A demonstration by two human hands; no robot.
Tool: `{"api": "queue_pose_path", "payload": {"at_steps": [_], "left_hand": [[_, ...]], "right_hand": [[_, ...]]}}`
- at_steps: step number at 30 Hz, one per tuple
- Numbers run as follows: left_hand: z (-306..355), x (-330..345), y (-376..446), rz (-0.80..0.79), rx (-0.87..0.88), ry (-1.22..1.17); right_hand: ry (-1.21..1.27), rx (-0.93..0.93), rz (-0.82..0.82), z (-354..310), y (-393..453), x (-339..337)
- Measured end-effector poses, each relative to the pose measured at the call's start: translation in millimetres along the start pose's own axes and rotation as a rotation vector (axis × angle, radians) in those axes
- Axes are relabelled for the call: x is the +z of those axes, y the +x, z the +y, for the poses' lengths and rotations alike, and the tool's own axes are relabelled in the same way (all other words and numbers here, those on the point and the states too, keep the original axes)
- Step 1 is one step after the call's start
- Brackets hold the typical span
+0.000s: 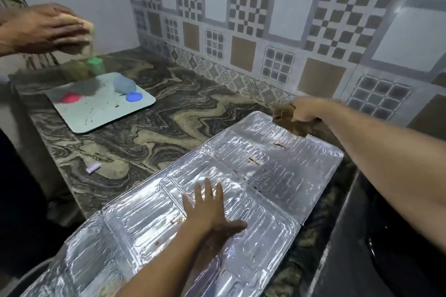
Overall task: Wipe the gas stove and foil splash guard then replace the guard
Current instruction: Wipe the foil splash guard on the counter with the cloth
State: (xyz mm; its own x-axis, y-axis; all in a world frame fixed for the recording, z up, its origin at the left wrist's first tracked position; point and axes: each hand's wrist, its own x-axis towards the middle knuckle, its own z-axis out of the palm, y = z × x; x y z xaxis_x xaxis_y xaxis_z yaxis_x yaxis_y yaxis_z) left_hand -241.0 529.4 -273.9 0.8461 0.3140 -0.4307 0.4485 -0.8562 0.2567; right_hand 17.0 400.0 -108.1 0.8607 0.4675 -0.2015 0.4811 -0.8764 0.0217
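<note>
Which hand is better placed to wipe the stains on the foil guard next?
Right. The right hand already grips the cloth at the foil guard's far edge, near the stains. The left hand lies flat on the guard, steadying it, with no cloth.

Head view looks down, close over countertop (pixel 149 132).

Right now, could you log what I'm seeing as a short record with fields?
Setting: marbled stone counter, patterned tile wall
Foil guard: lies flat on counter, some brown spots
Left hand: pressed flat on the foil, fingers spread
Right hand: grips a brown cloth at the foil's far corner
Also there: pale tray with small containers; another person's hand above it
</note>
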Motion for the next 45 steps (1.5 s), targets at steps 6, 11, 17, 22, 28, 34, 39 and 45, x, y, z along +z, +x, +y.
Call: {"api": "queue_pose_path", "payload": {"at_steps": [6,11,17,22,28,34,39,45], "left_hand": [[0,5,2,-0.015,-0.015,0.05],[2,4,3,-0.026,-0.034,0.044],[2,-1,2,-0.053,-0.04,0.041],[3,1,1,-0.057,-0.036,0.027],[4,2,5,-0.062,-0.04,0.047],[5,1,5,-0.072,-0.042,0.054],[8,-2,2,-0.087,-0.057,0.076],[10,-4,0,-0.088,-0.052,0.032]], "right_hand": [[0.187,-0.071,0.219,-30,81,56],[0.044,-0.138,-0.094,-33,77,105],[-0.388,-0.117,-0.369,6,37,72],[-0.621,0.122,-0.48,16,24,48],[-0.046,0.059,-0.098,16,92,32],[0.001,-0.017,-0.094,-11,100,104],[-0.105,0.089,-0.145,38,93,103],[-0.28,0.34,-0.328,39,44,53]]}}
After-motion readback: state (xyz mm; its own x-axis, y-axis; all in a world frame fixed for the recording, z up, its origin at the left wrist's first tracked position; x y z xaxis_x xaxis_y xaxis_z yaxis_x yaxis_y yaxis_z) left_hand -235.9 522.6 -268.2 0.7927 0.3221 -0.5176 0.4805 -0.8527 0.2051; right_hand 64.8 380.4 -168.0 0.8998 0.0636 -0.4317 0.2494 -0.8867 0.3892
